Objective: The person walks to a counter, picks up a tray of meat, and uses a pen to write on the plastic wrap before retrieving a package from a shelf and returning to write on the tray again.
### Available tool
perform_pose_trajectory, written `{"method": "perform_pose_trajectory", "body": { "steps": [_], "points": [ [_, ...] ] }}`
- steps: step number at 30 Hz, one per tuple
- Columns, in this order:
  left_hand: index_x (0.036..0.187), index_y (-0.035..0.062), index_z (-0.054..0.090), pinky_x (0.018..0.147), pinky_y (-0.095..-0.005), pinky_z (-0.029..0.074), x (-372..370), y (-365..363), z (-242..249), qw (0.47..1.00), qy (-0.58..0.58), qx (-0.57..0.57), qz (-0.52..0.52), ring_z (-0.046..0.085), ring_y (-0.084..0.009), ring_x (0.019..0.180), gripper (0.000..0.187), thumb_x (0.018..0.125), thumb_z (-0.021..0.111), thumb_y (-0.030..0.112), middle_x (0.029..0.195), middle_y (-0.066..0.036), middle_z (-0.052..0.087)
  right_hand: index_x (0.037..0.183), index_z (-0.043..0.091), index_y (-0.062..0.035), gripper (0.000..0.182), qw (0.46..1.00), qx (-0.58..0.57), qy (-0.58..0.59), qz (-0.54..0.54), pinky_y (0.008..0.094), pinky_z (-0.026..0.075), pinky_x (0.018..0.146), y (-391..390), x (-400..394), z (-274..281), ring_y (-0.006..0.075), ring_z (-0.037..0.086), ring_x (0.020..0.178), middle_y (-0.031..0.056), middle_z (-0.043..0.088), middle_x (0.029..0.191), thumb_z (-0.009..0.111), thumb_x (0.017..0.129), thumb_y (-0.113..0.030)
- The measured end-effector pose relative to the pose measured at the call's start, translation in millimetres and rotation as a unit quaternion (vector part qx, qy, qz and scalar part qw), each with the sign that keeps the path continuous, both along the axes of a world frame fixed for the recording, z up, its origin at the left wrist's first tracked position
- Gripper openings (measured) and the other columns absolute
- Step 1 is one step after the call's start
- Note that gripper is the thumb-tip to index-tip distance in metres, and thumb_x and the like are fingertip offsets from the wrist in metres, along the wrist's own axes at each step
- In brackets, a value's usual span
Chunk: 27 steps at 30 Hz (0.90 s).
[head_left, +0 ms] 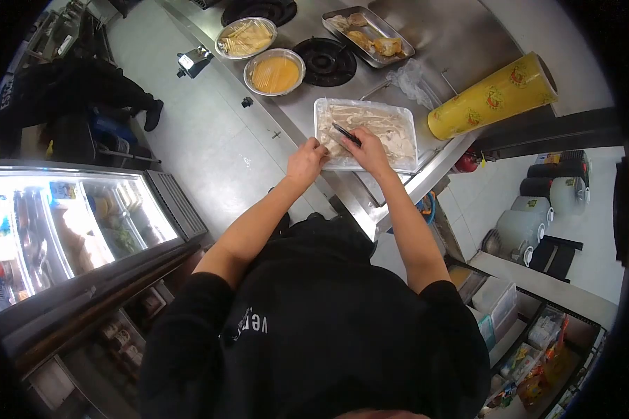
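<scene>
"Where's the tray?"

"The tray (413,129) sits near the table's edge, right in front of the person, spread with pale food (388,126)."

"And the hands?"

"The right hand (370,150) grips a slim dark tool (345,134), tip over the food. The left hand (306,162) is at the near left corner, fingertips drawn together; I can't tell whether they pinch the rim or something on it."

"Is that a pen or a blade?"

"Too small to tell. Either way, I'd steady the corner, work the tip lightly and leave the left fingers out of its path."

"Anything crowding it?"

"A crumpled clear sheet (411,82) lies just beyond, with a big yellow roll (493,96) to the right. Two bowls, one yellow-filled (271,93), stand farther left by the burners (325,61). I'd keep the elbows in, as the table (426,28) looks narrow there."
</scene>
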State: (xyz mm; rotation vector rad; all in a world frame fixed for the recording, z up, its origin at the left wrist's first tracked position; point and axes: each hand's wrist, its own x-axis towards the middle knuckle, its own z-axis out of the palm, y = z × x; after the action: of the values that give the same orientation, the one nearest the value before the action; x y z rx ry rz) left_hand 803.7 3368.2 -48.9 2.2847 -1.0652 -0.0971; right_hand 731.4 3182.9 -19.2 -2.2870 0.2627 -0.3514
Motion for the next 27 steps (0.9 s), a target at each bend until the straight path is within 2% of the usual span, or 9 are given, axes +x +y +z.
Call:
{"method": "perform_pose_trajectory", "body": {
  "steps": [8,10,17,19,23,26,27],
  "points": [
    [0.092,0.0094,0.064,0.071,-0.0416,0.054,9,-6,-5,0.998,-0.015,0.048,-0.042,0.062,-0.029,0.091,0.013,0.086,0.06,0.02,0.1,-0.008,0.056,0.088,0.063,0.0004,0.023,1.0,-0.02,-0.011,0.013,0.0386,0.047,0.065,0,0,2,0.0314,0.059,0.073,0.0135,0.057,0.084,0.067,0.085,-0.022],
    [0.095,0.0073,0.06,0.073,-0.0423,0.054,12,-8,-8,0.995,-0.02,0.078,-0.065,0.061,-0.0305,0.093,0.013,0.086,0.057,0.017,0.102,-0.01,0.055,0.088,0.063,0.0004,0.023,1.0,-0.022,-0.009,0.014,0.0386,0.047,0.065,-1,0,2,0.0313,0.059,0.073,0.0135,0.057,0.085,0.067,0.085,-0.022],
    [0.098,0.0057,0.055,0.074,-0.0442,0.052,9,-15,6,0.997,-0.003,0.045,-0.065,0.06,-0.034,0.094,0.012,0.086,0.053,0.009,0.102,-0.013,0.054,0.09,0.063,0.0012,0.024,1.0,-0.008,-0.01,0.015,0.0386,0.047,0.065,-3,-1,3,0.0319,0.059,0.074,0.0146,0.059,0.087,0.066,0.085,-0.022],
    [0.097,0.0052,0.055,0.074,-0.0451,0.05,4,-18,11,0.997,0.061,0.039,-0.01,0.061,-0.0363,0.091,0.013,0.085,0.054,0.009,0.098,-0.015,0.057,0.09,0.063,0.0013,0.024,1.0,-0.006,-0.011,0.016,0.0386,0.048,0.066,-4,-1,2,0.0321,0.059,0.074,0.0146,0.059,0.087,0.066,0.085,-0.022],
    [0.097,0.0036,0.054,0.073,-0.046,0.05,-2,-25,1,0.995,0.096,0.019,0.023,0.061,-0.0386,0.087,0.012,0.086,0.054,0.008,0.094,-0.017,0.062,0.091,0.063,0.0014,0.025,1.0,-0.011,-0.013,0.016,0.0384,0.048,0.067,-4,-1,1,0.0321,0.06,0.075,0.0146,0.059,0.088,0.066,0.086,-0.023],
    [0.099,0.0018,0.054,0.07,-0.0446,0.051,0,-30,-16,0.987,0.152,-0.003,0.059,0.063,-0.037,0.08,0.015,0.086,0.057,0.01,0.092,-0.018,0.064,0.091,0.063,0.0015,0.025,1.0,-0.008,-0.004,0.021,0.0385,0.048,0.067,-5,-1,3,0.032,0.06,0.076,0.0146,0.059,0.088,0.065,0.086,-0.023],
    [0.1,0.0005,0.055,0.068,-0.0422,0.051,1,-31,-21,0.974,0.208,-0.036,0.086,0.063,-0.0336,0.074,0.019,0.085,0.06,0.011,0.091,-0.017,0.065,0.091,0.063,0.0015,0.025,1.0,-0.009,-0.005,0.02,0.0385,0.048,0.067,-5,-1,4,0.032,0.06,0.076,0.0146,0.059,0.088,0.065,0.086,-0.023]
  ]
}}
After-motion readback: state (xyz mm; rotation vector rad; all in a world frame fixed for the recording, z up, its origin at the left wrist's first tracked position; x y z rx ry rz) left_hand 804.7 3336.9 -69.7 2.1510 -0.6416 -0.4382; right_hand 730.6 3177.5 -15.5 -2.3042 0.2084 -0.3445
